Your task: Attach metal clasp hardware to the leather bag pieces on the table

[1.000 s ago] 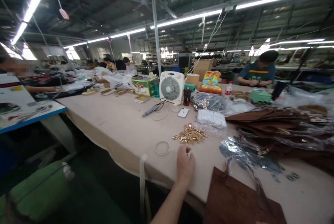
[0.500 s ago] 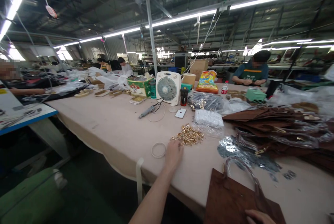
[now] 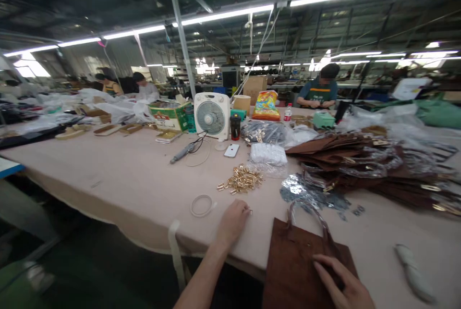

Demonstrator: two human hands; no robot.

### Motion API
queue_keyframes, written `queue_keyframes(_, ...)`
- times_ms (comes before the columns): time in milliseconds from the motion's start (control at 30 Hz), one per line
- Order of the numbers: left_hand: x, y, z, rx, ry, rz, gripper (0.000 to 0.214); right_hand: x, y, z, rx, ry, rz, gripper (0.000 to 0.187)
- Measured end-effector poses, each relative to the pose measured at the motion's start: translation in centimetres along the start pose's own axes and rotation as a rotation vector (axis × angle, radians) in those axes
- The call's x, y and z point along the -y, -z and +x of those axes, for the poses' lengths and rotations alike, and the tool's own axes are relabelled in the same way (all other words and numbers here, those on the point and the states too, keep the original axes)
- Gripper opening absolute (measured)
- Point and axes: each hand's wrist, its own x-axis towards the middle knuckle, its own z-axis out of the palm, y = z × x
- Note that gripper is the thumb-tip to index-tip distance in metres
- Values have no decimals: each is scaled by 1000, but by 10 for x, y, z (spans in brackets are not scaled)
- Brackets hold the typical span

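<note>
My left hand (image 3: 232, 220) rests on the beige table (image 3: 118, 179) with its fingers pinched on a small gold metal fitting. Just beyond it lies a heap of gold fittings (image 3: 240, 179). My right hand (image 3: 342, 285) lies flat with fingers spread on a brown suede bag (image 3: 302, 263) at the near table edge. The bag's handle, wrapped in clear film, arches up at its top. A roll of clear tape (image 3: 201, 205) lies left of my left hand.
A stack of brown bags (image 3: 363, 162) in plastic fills the right side. Farther back stand a white fan (image 3: 212, 116), a phone (image 3: 231, 150), a black cup (image 3: 235, 127) and a green box (image 3: 169, 115). A person (image 3: 320, 90) works across the table; others sit far left.
The camera swung right and down. My left hand reached to the gold heap, then drew back toward me with a fitting pinched. My right hand came into view and settled on the brown bag.
</note>
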Motion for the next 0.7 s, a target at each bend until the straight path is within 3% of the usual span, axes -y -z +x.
queue_keyframes(133,-32,-24,-10,20,-237,-255,10,42,-14,3,-40,-134,220,43)
queue_keyframes(233,-59,-43,-15,8,-319,-389,13,56,-28,12,-36,-175,449,44)
queue_keyframes(333,-82,-58,-18,-9,-337,-493,12,58,-38,17,-53,-181,568,42)
queue_keyframes(467,-102,-72,-23,-51,-391,-540,8,53,-40,19,-120,-180,545,41)
queue_keyframes(700,-106,-79,-29,-139,-395,-477,6,47,-39,21,-194,-281,535,48)
